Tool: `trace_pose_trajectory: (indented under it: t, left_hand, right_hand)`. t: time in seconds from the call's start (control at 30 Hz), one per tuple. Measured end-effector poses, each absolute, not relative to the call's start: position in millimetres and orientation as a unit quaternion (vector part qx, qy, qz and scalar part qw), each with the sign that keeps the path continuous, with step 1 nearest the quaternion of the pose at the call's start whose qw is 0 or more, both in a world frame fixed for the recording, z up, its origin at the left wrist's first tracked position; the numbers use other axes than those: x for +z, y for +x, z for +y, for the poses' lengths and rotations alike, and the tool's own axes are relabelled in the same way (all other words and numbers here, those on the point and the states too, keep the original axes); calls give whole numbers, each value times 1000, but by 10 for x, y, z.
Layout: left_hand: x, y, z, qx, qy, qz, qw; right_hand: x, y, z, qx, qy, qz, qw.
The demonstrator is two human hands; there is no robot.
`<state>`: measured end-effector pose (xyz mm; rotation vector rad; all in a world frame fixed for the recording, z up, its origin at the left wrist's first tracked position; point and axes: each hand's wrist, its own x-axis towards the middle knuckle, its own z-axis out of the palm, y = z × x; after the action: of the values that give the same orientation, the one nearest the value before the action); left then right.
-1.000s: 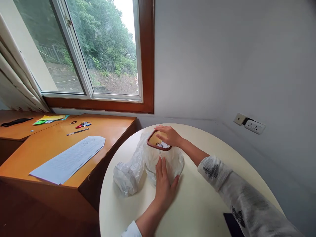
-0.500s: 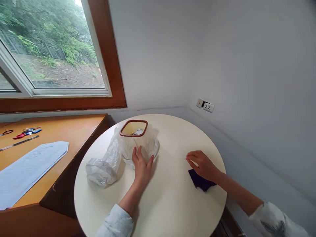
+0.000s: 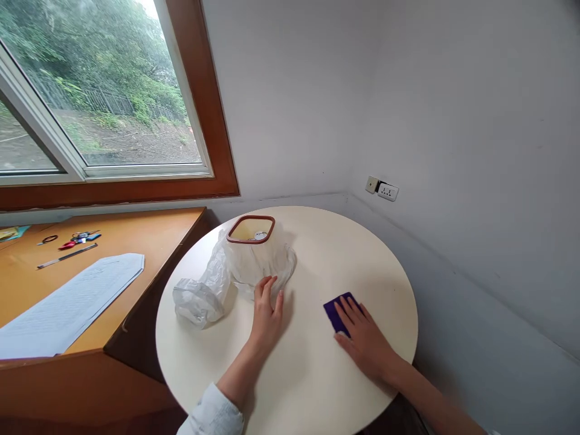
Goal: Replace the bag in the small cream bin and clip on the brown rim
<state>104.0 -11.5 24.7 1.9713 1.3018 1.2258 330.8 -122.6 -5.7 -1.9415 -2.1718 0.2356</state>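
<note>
A dark purple cloth (image 3: 334,315) lies folded on the right part of the round table (image 3: 312,386). My right hand (image 3: 362,338) rests flat on it, fingers stretched out and covering its right side. At the table's far left stands a small bin (image 3: 242,257) with a brown rim, draped in a translucent plastic bag (image 3: 199,302) that spreads out to the left. Some pale bits show inside the bin. My left hand (image 3: 267,314) is at the front of the bin, its fingers apart and against or very close to the bag; nothing is held in it.
To the left, a wooden desk (image 3: 149,226) bears paper sheets (image 3: 86,302), a pen (image 3: 67,256), a bunch of keys (image 3: 84,237) and a black ring (image 3: 49,239). A wall socket (image 3: 388,191) sits on the right wall. The window (image 3: 136,90) is at upper left.
My right hand has come down flat onto the cloth, which now sits further left and up on the table. My left hand stays by the bin. The view has shifted slightly left.
</note>
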Motion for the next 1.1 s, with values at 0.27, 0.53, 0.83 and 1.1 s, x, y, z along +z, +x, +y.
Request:
trace_pose_trajectory:
  t: [0.27,0.53,0.83,1.1]
  left_hand:
    - [244,954,-258,475,691,485,247]
    - [175,856,-138,501,637,540,227]
    - [2,748,-24,463,635,566,250]
    - [31,775,-87,342,722,580,156]
  right_hand:
    - [69,2239,-677,109,-508,-841,155]
    - [-13,1693,-129,86,-457,-873,150]
    - [61,1864,-139,202,-518,-712,429]
    - [-106,1932,359,244,-585,-628,452]
